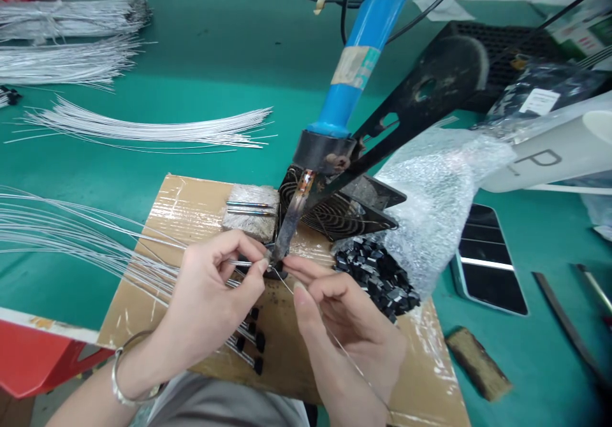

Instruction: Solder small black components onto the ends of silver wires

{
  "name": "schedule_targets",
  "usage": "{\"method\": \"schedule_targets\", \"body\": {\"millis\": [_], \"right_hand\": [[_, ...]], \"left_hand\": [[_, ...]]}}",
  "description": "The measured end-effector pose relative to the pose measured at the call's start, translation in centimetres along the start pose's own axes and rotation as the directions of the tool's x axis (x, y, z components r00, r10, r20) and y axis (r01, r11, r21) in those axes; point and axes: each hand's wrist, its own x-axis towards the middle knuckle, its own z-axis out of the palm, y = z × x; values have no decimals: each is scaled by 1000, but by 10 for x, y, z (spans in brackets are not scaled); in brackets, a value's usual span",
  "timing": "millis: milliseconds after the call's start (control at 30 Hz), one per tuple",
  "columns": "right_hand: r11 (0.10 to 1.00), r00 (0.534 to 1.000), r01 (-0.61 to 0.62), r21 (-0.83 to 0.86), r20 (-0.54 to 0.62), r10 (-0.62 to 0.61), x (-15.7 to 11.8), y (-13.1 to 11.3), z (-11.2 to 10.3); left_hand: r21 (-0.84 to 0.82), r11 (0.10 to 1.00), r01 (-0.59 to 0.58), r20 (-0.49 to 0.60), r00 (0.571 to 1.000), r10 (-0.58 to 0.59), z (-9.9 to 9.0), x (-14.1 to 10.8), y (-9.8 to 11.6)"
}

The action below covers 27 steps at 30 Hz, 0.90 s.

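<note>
My left hand [215,287] pinches the end of a grey-white wire between thumb and finger, just under the tip of a blue-handled soldering iron [292,217] fixed in a stand. From the other side my right hand [344,325] is closed on a thin solder wire [347,354]. It runs from the iron's tip down past the palm. My fingertips partly hide the point where wire, solder and tip come together. Below my left hand lie several wires ending in small black connectors [258,341]. Beside my right hand is a heap of loose black connectors [377,277].
Under the work lies a cardboard sheet [176,204] with a grey block [248,223]. Behind the iron stands a black fan [344,213]. Bundles of white wires [157,127] lie left. Bubble wrap [440,172], a phone [492,258] and a brown block [478,363] are right.
</note>
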Motion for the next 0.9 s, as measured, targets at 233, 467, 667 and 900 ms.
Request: {"method": "schedule_targets", "body": {"millis": [233, 467, 667, 900], "right_hand": [[1000, 1000, 28, -7, 11, -28, 0, 2, 0], [1000, 1000, 20, 4, 12, -20, -1, 0, 0], [1000, 1000, 17, 3, -6, -17, -1, 0, 1], [1000, 1000, 15, 10, -1, -15, 0, 0, 2]], "left_hand": [[4, 1000, -8, 8, 1000, 8, 1, 1, 0], [28, 999, -27, 0, 1000, 28, 0, -1, 0], [26, 1000, 9, 9, 1000, -10, 1, 1, -1], [14, 1000, -2, 19, 1000, 2, 1, 0, -1]]}}
